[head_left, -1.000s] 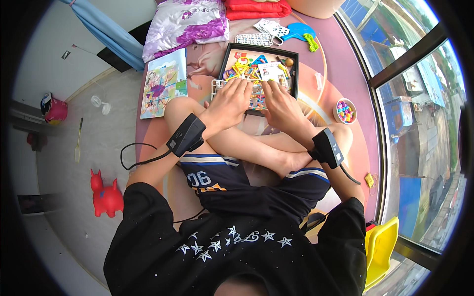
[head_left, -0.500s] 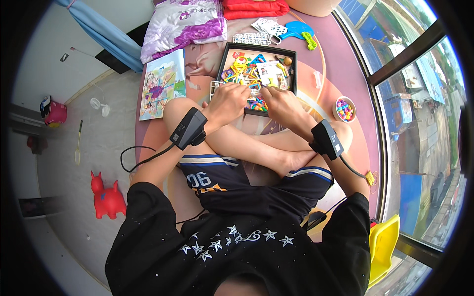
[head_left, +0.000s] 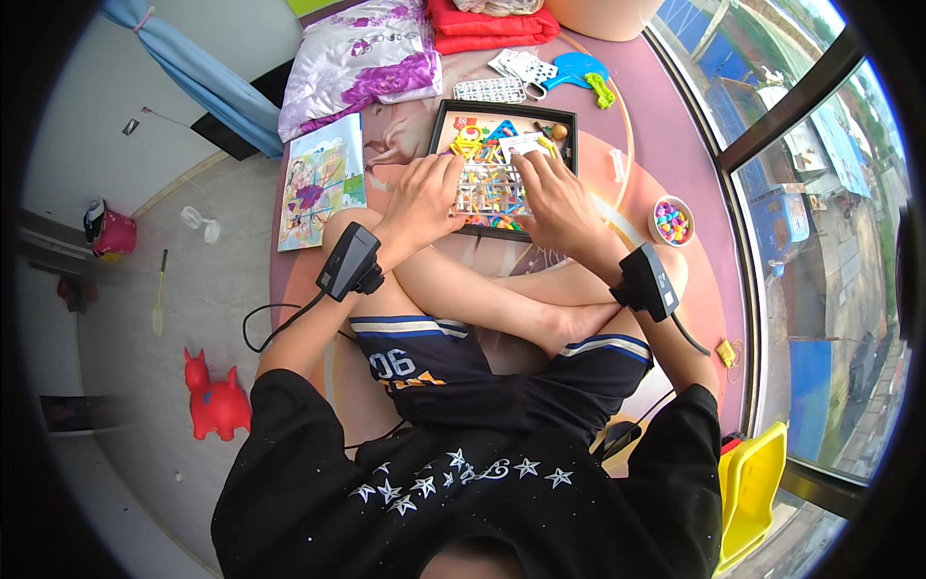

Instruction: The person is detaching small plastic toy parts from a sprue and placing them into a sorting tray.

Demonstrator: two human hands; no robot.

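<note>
A pale lattice-like plastic frame point(head_left: 490, 190) spans the gap between my two hands, above the near part of a black-rimmed tray point(head_left: 575, 121). My left hand point(head_left: 424, 200) is closed on the frame's left side. Its right side is gripped by my right hand point(head_left: 558, 200), whose thumb is partly hidden. Under and beyond the frame, the tray holds a jumble of small colourful plastic pieces point(head_left: 471, 141), a blue triangular piece point(head_left: 502, 129), a white printed card point(head_left: 524, 144) and a brown ball point(head_left: 559, 131).
A paper cup of coloured pieces point(head_left: 671, 221) stands near my right knee. A picture book point(head_left: 323, 183) lies left of the tray. Behind it are a white perforated sheet point(head_left: 489, 90), a blue paddle-shaped item point(head_left: 579, 68), a lime-green piece point(head_left: 600, 91) and folded bedding point(head_left: 362, 63).
Both hands have turned and spread slightly apart. The pale frame, mostly hidden behind my hands before, now shows between them over the tray.
</note>
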